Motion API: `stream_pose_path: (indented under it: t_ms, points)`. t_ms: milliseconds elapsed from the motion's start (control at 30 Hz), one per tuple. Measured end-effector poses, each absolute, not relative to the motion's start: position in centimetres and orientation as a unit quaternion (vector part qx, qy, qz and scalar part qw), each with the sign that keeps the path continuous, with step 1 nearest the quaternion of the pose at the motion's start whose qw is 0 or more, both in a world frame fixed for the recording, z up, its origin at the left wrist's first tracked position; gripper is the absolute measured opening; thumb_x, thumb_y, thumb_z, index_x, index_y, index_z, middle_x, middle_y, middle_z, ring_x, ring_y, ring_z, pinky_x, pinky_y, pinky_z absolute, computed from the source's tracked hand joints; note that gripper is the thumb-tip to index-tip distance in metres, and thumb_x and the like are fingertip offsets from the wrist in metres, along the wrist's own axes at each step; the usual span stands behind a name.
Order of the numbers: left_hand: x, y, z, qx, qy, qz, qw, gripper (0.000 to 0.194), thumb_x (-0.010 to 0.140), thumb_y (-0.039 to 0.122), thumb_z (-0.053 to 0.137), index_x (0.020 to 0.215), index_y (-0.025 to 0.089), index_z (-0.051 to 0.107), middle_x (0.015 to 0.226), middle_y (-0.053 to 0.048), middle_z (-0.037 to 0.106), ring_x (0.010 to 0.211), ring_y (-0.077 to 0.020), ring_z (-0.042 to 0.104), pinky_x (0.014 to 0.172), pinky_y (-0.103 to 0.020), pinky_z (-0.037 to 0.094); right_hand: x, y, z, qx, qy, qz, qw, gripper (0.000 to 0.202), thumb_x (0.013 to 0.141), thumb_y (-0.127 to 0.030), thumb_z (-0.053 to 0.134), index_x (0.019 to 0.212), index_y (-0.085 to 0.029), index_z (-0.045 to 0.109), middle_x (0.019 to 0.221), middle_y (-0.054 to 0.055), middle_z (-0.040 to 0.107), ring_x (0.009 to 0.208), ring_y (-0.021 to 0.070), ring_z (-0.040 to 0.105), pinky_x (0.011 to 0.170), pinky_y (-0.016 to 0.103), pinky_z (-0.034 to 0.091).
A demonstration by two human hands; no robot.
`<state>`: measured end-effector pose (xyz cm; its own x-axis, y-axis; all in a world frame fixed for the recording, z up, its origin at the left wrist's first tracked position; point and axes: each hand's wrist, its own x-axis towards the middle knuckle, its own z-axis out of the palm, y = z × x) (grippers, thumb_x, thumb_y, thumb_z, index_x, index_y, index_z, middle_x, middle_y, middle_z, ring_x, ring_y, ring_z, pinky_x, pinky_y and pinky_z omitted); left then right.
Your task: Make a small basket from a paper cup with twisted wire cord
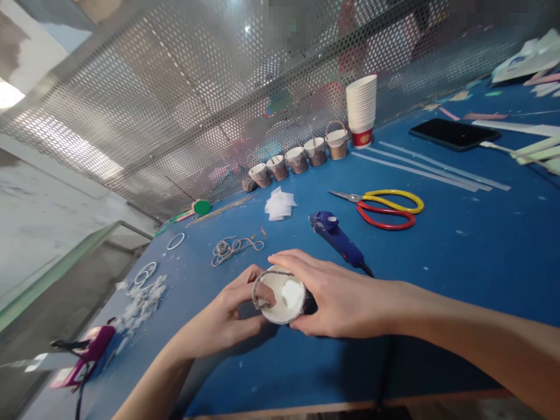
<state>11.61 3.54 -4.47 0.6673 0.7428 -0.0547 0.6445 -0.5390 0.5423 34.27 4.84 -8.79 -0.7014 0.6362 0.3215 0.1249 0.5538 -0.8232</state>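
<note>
A small paper cup with a white inside is tilted with its mouth toward me, near the table's front. My right hand is wrapped round its right side. My left hand holds the left rim, one finger inside the cup. A twisted cord runs along the upper and left rim, by the left fingers. A white patch shows inside the cup. Just beyond the hands lie a blue glue gun, a tangle of cord and scissors with one yellow and one red handle.
Along the metal mesh stand several small cups and a stack of paper cups. White pieces lie mid-table. A phone and strips are right; white rings, fluffy scraps and a magenta box are left.
</note>
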Motion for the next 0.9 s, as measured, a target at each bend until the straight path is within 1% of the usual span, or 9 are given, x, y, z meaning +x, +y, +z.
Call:
stream_pose_path:
  t_ms: [200,367,500,667,767,900]
  points:
    - [11.3,3.7,-4.5,0.877,0.391,0.074,0.271,0.013,0.079,0.008,0.054,0.085,0.019,0.054,0.093,-0.002,0.051,0.088,-0.0145,0.05,0.077,-0.027,0.043,34.2,4.8,-8.8,-0.238,-0.825,0.415,0.302,0.074,0.075,-0.02,0.064,0.141,-0.019,0.03,0.143,0.012,0.037,0.122,0.0254,0.047,0.097,0.036,0.042]
    - [11.5,3.5,-4.2,0.875,0.404,0.055,0.26,0.014,0.079,0.006,0.053,0.083,0.019,0.055,0.091,-0.001,0.051,0.085,-0.0137,0.05,0.074,-0.026,0.043,34.2,4.7,-9.0,-0.236,-0.827,0.402,0.313,0.072,0.076,-0.019,0.062,0.141,-0.018,0.031,0.141,0.012,0.04,0.124,0.0248,0.045,0.1,0.036,0.04]
    - [11.7,3.4,-4.0,0.878,0.399,0.046,0.259,0.014,0.078,0.005,0.052,0.081,0.019,0.055,0.093,-0.002,0.052,0.086,-0.0144,0.051,0.075,-0.026,0.044,34.2,4.7,-9.1,-0.239,-0.832,0.391,0.312,0.071,0.077,-0.019,0.061,0.141,-0.015,0.031,0.142,0.013,0.04,0.126,0.025,0.043,0.101,0.036,0.04]
    - [11.8,3.5,-3.7,0.884,0.387,0.042,0.258,0.013,0.08,0.006,0.051,0.081,0.019,0.054,0.094,-0.003,0.053,0.087,-0.0142,0.051,0.077,-0.026,0.044,34.2,4.7,-9.1,-0.24,-0.83,0.391,0.315,0.069,0.077,-0.019,0.06,0.14,-0.016,0.033,0.141,0.013,0.042,0.125,0.0263,0.044,0.1,0.038,0.041]
    - [12.0,3.5,-3.5,0.89,0.384,0.035,0.245,0.012,0.081,0.007,0.05,0.081,0.019,0.055,0.094,-0.003,0.054,0.089,-0.0149,0.052,0.078,-0.026,0.044,34.2,4.7,-9.0,-0.238,-0.832,0.389,0.316,0.068,0.077,-0.018,0.059,0.14,-0.016,0.033,0.14,0.013,0.042,0.125,0.0254,0.044,0.1,0.037,0.04]
    - [12.0,3.5,-3.6,0.89,0.394,0.035,0.227,0.012,0.08,0.007,0.051,0.08,0.019,0.055,0.093,-0.004,0.054,0.086,-0.0151,0.052,0.076,-0.027,0.045,34.2,4.7,-8.8,-0.233,-0.837,0.384,0.313,0.067,0.077,-0.017,0.059,0.139,-0.015,0.034,0.139,0.013,0.043,0.124,0.024,0.045,0.101,0.036,0.04]
